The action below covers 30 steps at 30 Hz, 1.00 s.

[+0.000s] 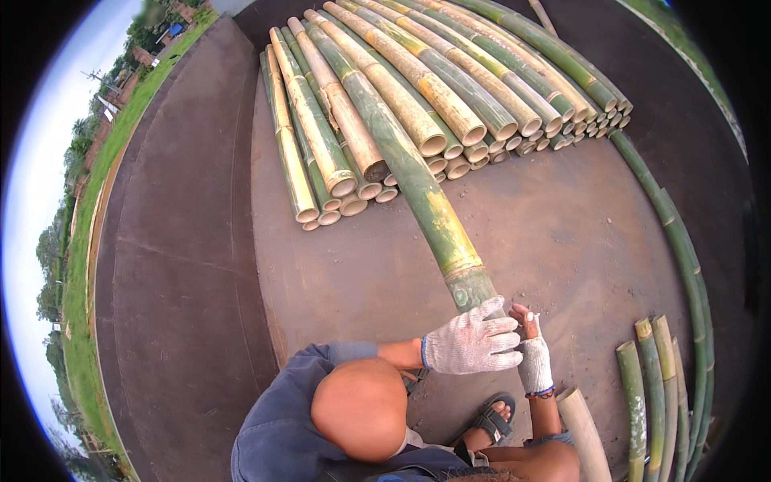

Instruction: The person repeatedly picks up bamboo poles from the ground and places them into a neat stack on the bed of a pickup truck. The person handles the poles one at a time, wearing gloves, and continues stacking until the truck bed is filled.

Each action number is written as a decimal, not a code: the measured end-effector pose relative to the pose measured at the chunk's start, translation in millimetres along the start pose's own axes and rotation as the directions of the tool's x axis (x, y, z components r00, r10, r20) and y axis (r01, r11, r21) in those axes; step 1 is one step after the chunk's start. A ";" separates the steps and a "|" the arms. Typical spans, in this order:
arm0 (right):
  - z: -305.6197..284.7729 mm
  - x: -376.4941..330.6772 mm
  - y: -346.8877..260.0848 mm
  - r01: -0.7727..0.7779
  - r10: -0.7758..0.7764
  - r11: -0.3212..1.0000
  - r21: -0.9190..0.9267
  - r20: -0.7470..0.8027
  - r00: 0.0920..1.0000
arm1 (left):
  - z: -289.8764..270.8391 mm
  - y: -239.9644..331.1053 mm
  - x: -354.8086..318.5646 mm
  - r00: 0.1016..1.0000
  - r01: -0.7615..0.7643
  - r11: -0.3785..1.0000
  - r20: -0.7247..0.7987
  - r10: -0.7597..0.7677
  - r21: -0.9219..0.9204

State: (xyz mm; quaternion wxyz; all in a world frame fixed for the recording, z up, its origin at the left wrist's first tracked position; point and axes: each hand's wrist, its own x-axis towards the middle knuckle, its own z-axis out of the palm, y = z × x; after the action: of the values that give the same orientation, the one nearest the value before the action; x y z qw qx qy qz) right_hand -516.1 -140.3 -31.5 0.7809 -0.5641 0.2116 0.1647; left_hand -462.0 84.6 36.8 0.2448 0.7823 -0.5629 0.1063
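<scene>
A long green bamboo pole (438,221) with yellow patches reaches from the top of the bamboo pile down toward me. My left hand (472,341), in a white knitted glove, lies over its near end with the fingers curled across it. On the right side of that same end is my right hand (535,357), its glove leaving the fingertips bare. Those fingers bend in against the pole, though the left hand hides part of where they touch. The cut face of the near end is covered by both hands.
A stack of cut bamboo poles (418,132) fills the far part of the dark metal bed (337,273). A high side wall (177,241) runs along the left. Short upright-looking bamboo pieces (633,394) and long curved-looking poles (679,233) are at the right. My sandalled foot (494,418) is below my hands.
</scene>
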 end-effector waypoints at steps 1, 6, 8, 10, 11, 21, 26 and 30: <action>-8.7 -6.7 -3.5 -0.024 0.024 1.000 -0.017 -0.025 0.999 | -3.7 -1.8 -2.3 1.000 -0.019 0.999 0.009 0.019 0.032; -72.2 -56.2 -5.6 0.106 -0.119 0.987 -0.121 -0.104 0.987 | -15.8 1.4 6.6 0.994 -0.091 0.994 0.059 0.087 0.057; -93.8 -77.9 0.7 0.184 -0.215 0.960 -0.208 -0.134 0.967 | -13.5 3.3 19.7 0.990 -0.099 0.994 0.109 0.094 0.040; -103.6 -86.3 8.3 0.176 -0.199 0.972 -0.158 -0.144 0.969 | -11.0 2.7 32.3 0.981 -0.117 0.993 0.160 0.111 0.030; -103.2 -84.7 12.7 0.174 -0.192 0.976 -0.128 -0.147 0.970 | -8.3 1.1 39.3 0.977 -0.138 0.989 0.172 0.129 0.047; -66.6 -66.8 24.9 0.182 -0.158 0.957 -0.225 0.121 0.980 | -86.5 -85.5 12.0 0.905 0.022 0.937 0.391 -0.167 0.350; -133.5 -85.8 -1.2 0.298 -0.592 0.472 -0.830 -0.048 0.804 | -111.2 -217.2 -3.5 0.859 0.475 0.680 -0.127 -0.495 0.559; -216.2 -113.3 -20.2 -0.230 -0.434 -0.024 -0.973 -0.197 0.879 | -126.5 -286.8 -8.9 0.606 0.763 0.433 -0.301 -0.736 0.480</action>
State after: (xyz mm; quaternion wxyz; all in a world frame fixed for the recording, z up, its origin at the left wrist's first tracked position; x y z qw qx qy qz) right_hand -634.3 -354.3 -15.9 0.0762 -0.9818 0.1609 0.0667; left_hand -183.8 226.2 65.8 0.0359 0.9811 -0.0926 0.1659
